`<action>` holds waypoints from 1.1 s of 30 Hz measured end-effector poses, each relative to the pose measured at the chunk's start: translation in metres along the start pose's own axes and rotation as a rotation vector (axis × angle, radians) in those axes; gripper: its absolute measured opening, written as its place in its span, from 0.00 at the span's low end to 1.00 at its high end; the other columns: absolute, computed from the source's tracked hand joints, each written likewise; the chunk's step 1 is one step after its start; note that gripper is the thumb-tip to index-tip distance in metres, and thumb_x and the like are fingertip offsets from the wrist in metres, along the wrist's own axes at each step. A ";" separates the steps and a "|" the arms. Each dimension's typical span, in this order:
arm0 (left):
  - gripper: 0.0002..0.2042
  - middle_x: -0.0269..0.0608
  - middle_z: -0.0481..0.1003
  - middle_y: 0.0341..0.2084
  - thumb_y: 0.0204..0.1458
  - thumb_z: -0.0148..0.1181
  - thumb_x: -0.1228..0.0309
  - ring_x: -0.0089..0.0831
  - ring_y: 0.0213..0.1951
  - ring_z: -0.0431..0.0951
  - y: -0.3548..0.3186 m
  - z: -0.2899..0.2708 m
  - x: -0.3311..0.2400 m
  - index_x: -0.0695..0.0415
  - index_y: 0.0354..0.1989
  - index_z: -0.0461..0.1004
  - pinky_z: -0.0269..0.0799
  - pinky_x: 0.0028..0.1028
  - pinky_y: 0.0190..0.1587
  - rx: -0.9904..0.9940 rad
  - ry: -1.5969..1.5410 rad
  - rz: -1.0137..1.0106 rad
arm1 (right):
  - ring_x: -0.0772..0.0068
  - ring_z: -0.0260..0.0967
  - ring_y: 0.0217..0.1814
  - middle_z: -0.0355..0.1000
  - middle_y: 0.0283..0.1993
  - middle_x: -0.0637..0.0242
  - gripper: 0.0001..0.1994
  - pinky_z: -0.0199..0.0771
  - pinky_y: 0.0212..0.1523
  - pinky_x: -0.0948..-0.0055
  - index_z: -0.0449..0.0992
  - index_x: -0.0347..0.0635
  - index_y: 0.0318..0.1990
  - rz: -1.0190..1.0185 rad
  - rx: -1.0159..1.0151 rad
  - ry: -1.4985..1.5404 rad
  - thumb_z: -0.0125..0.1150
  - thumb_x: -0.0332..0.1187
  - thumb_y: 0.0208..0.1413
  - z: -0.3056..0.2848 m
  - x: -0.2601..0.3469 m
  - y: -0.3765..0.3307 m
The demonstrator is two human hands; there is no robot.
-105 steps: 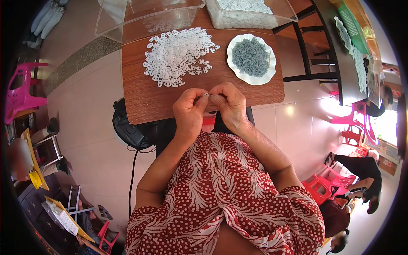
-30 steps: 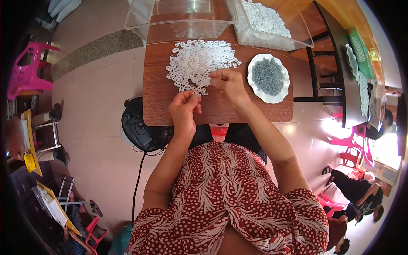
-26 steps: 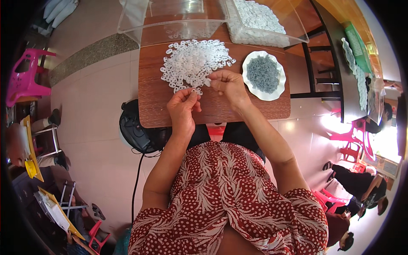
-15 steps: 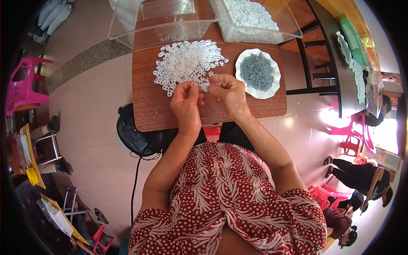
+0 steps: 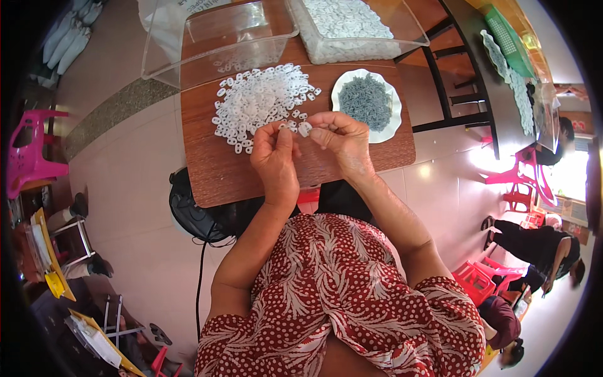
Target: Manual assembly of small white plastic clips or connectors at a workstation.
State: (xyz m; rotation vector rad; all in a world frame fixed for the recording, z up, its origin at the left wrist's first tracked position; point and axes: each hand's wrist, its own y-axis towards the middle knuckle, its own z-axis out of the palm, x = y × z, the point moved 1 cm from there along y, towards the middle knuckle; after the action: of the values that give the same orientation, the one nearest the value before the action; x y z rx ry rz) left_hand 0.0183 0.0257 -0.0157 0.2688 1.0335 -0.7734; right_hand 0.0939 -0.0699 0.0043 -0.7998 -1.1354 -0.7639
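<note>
My right hand (image 5: 345,143) pinches a small white oval plastic piece (image 5: 305,129) between thumb and fingertips, over the near part of the brown table. Close to its left, my left hand (image 5: 276,160) is closed in a pinch at thumb and forefinger. A speck of white shows at those fingertips, too small to name. Just beyond the hands lies a loose heap of white plastic pieces (image 5: 260,94) with holes in them. To the right of the heap, a white scalloped plate (image 5: 396,119) carries a mound of small, slender grey-blue parts (image 5: 365,102).
A clear plastic bin (image 5: 220,50) stands at the table's far left. Beside it, another clear bin (image 5: 352,51) holds many white pieces. A black bag (image 5: 191,207) hangs near the table's left corner. Pink stools (image 5: 34,151) and other people are around the room.
The view has shifted, so the table and its contents sit farther left in the picture. The white piece in my right hand now shows more of its broad face. Both hands remain pinched.
</note>
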 end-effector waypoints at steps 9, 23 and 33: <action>0.03 0.35 0.70 0.24 0.55 0.52 0.76 0.16 0.21 0.65 -0.011 -0.022 0.004 0.62 0.35 0.68 0.64 0.16 0.23 -0.051 0.024 -0.137 | 0.85 0.64 0.26 0.73 0.29 0.69 0.08 0.64 0.26 0.85 0.77 0.34 0.37 -0.054 -0.037 -0.200 0.59 0.21 0.48 -0.023 0.026 0.035; 0.04 0.38 0.72 0.24 0.53 0.55 0.75 0.19 0.19 0.67 -0.020 -0.088 0.026 0.63 0.34 0.70 0.64 0.17 0.23 -0.172 0.044 -0.210 | 0.73 0.69 0.34 0.73 0.33 0.65 0.09 0.69 0.38 0.74 0.75 0.35 0.38 -0.701 -0.148 -0.966 0.57 0.22 0.48 -0.022 0.033 0.105; 0.05 0.38 0.72 0.25 0.54 0.55 0.74 0.19 0.20 0.68 -0.008 -0.105 0.017 0.63 0.35 0.69 0.65 0.19 0.22 -0.306 0.043 -0.159 | 0.60 0.67 0.30 0.66 0.25 0.64 0.08 0.68 0.29 0.64 0.76 0.43 0.29 -0.710 0.295 -1.023 0.62 0.24 0.38 0.048 -0.085 0.035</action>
State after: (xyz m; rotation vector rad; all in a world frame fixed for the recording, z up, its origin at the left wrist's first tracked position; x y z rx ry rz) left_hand -0.0528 0.0691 -0.0818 -0.0599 1.2076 -0.7423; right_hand 0.0801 -0.0009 -0.0724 -0.5062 -2.4725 -0.7218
